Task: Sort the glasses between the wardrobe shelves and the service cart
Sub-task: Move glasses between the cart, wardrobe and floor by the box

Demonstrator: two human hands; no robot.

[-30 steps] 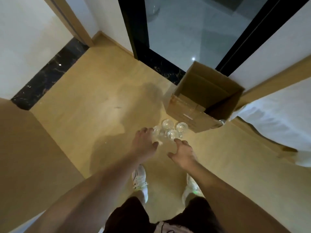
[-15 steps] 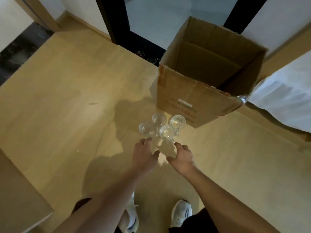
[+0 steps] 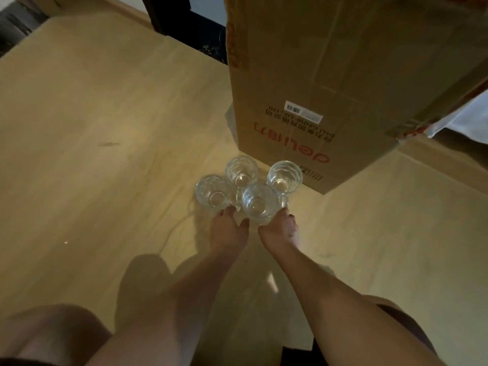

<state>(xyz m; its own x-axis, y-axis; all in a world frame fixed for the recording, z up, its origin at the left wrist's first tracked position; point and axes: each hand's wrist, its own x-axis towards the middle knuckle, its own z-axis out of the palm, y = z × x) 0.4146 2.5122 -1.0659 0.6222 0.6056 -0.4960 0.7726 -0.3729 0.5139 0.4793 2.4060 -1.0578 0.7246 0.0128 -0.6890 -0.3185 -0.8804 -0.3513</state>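
Four clear dimpled glasses (image 3: pixel 248 184) stand clustered upright on the wooden floor (image 3: pixel 105 128), just beside the cardboard box (image 3: pixel 317 88). The left hand (image 3: pixel 228 231) reaches the left-front glass, the right hand (image 3: pixel 280 231) the nearest one; fingertips touch the glass, but whether either hand grips is unclear. This looks like the pick-up step; next, a firm hold before lifting.
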